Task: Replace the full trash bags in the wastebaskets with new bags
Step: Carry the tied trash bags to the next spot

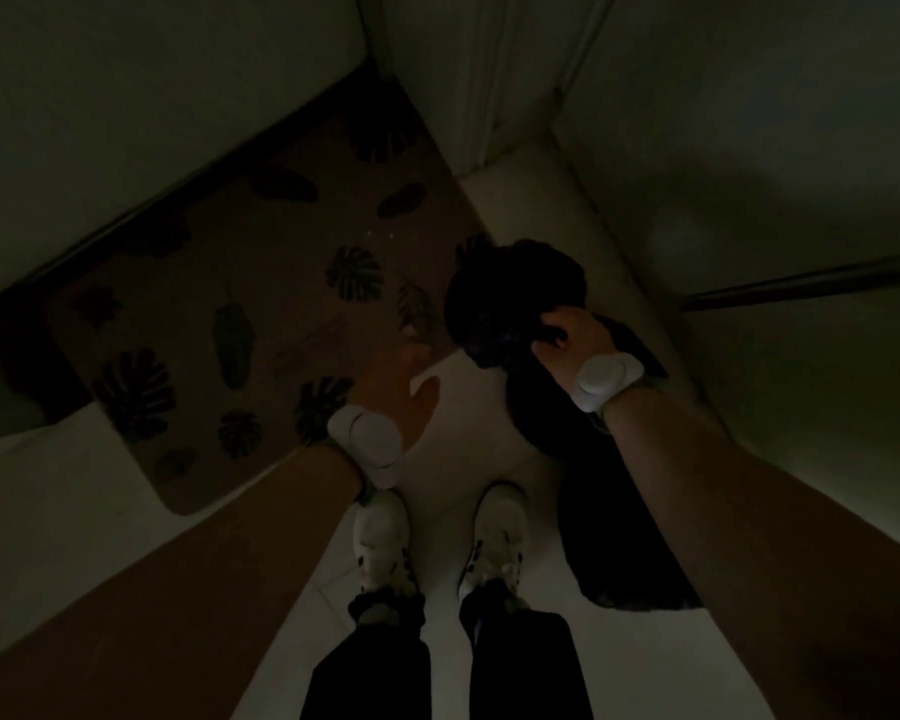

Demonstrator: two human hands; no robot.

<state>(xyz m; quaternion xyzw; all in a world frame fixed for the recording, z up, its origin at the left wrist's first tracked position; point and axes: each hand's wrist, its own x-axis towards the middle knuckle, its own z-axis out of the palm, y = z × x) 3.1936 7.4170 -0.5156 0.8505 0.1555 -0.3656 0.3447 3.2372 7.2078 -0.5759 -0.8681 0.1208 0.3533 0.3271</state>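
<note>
Gripping black trash bag (593,485) — right hand (567,337) | leaf-print mat (261,283) | pale floor (63,491), dim

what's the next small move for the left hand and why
Probably bring the open left hand over to the bag: only the right hand grips its bunched top, and the left holds nothing.

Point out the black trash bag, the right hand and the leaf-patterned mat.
black trash bag (505,293), head view, its bunched top.
right hand (567,332), head view, back of the hand gripping the bag.
leaf-patterned mat (271,252), head view, plain patch between leaves.
</note>
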